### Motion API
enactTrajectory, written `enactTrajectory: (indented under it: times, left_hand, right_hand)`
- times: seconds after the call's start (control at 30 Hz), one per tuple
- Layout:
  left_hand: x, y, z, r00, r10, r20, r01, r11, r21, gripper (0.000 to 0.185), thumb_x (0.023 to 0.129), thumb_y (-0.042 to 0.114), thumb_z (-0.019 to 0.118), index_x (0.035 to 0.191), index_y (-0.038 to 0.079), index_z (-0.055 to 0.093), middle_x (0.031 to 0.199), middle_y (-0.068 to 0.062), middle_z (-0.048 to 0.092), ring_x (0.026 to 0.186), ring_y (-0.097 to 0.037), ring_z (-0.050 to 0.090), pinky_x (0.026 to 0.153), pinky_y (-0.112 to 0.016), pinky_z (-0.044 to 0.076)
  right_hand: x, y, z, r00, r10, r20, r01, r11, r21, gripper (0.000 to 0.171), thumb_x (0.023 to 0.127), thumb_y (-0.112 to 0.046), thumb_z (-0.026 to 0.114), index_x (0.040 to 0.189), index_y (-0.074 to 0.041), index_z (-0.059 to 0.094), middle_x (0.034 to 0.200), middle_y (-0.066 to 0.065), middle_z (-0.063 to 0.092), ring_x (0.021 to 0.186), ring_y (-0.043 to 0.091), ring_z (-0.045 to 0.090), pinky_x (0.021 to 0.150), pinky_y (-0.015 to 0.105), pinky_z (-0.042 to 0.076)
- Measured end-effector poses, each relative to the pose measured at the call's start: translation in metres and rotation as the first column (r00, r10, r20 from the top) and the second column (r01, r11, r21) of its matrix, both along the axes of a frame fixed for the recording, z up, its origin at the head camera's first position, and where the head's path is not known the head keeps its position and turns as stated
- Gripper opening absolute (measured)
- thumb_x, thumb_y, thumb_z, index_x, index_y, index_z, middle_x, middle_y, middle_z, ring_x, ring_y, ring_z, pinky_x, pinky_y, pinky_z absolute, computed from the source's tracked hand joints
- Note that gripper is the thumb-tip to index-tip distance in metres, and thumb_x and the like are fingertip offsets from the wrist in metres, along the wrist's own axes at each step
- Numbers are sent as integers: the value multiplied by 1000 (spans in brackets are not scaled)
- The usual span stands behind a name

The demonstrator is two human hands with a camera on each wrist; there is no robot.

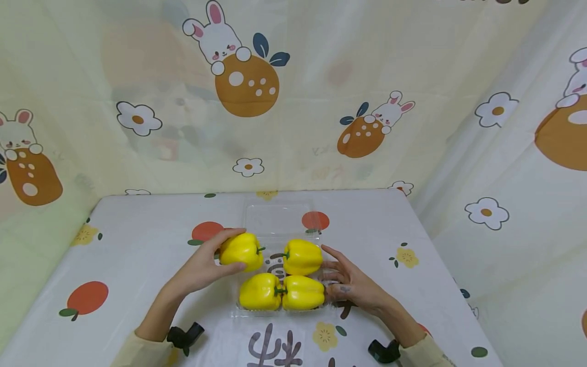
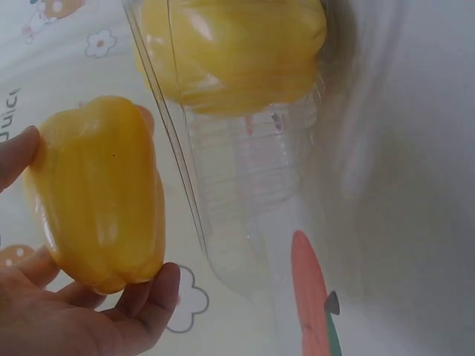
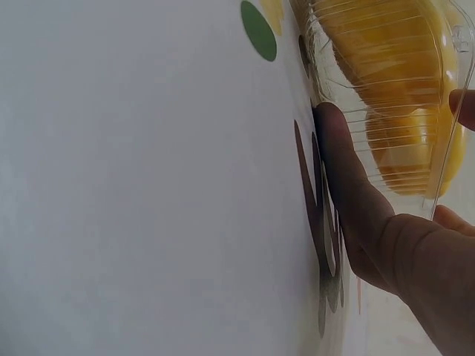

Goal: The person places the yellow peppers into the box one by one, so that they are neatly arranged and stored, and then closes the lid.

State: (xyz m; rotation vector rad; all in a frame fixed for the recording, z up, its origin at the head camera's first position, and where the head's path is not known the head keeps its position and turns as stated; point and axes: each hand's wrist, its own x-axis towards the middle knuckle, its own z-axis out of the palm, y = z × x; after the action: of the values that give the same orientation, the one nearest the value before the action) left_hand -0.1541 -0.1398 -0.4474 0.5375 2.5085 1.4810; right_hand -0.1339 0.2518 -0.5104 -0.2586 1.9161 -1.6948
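My left hand (image 1: 206,262) grips a yellow bell pepper (image 1: 241,252) between thumb and fingers, its stem pointing right, over the back left of a clear plastic container (image 1: 235,312). In the left wrist view this pepper (image 2: 104,200) is held above the container's rim. Three more yellow bell peppers lie in the container: one at back right (image 1: 302,257), one at front left (image 1: 260,292), one at front right (image 1: 303,293). At the container's right side, my right hand (image 1: 355,285) rests its spread fingers (image 3: 345,152) against the ribbed wall and rim.
The container's clear lid (image 1: 279,216) lies folded back behind it. A white cloth (image 1: 151,244) printed with fruit and flowers covers the table. A pale curtain (image 1: 302,137) with rabbit prints hangs behind, and another stretch of it stands at the right.
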Motion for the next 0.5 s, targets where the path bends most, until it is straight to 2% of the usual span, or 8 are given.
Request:
enactTrajectory:
  times: [0.17, 0.4, 0.5]
  left_hand:
    - [0, 5, 0, 1000, -8, -8, 8, 1000, 3, 74, 89, 30, 86, 154, 22, 51, 152, -7, 58, 120, -27, 59, 105, -48, 52]
    - [0, 10, -2, 1000, -19, -17, 19, 1000, -14, 76, 88, 30, 86, 155, 22, 51, 153, -6, 58, 121, -26, 59, 104, -42, 54]
    - [-1, 12, -5, 1000, -21, -14, 21, 1000, -18, 77, 88, 30, 87, 155, 20, 51, 155, -6, 56, 124, -26, 59, 106, -43, 53]
  right_hand:
    - [0, 0, 0, 1000, 6, -6, -6, 1000, 2, 104, 92, -17, 77, 171, -32, 11, 170, 25, 28, 145, 41, 47, 109, 52, 56]
    - [0, 3, -1, 999, 33, -19, -34, 999, -29, 102, 95, -21, 76, 171, -30, 9, 170, 27, 26, 145, 41, 48, 108, 50, 57]
    - [0, 4, -1, 999, 45, -22, -46, 998, -45, 100, 97, -21, 75, 171, -30, 8, 170, 28, 25, 145, 41, 48, 107, 49, 58]
